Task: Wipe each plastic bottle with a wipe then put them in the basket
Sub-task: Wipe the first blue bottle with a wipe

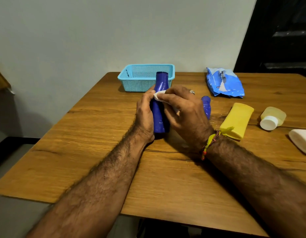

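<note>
From the head camera, both hands meet at the middle of the wooden table [97, 152] on one dark blue bottle [160, 107], which stands between them with its narrower end pointing away from the person. The left hand [144, 115] wraps its fingers round the bottle's left side and grips it. The right hand [185, 110] curls over the bottle's right side and presses a white wipe [160, 96] against its upper part; the fingertips of the two hands nearly touch there.

Just beyond the hands sits the light blue basket [140, 78]. Partly hidden behind the right hand is a second blue bottle [206, 105]. Right of that hand lie a yellow bottle [237, 119], a pale yellow bottle with a white cap [272, 118] and a white bottle [301, 140]. Beyond and right of the right hand lies the blue wipes pack [224, 83].
</note>
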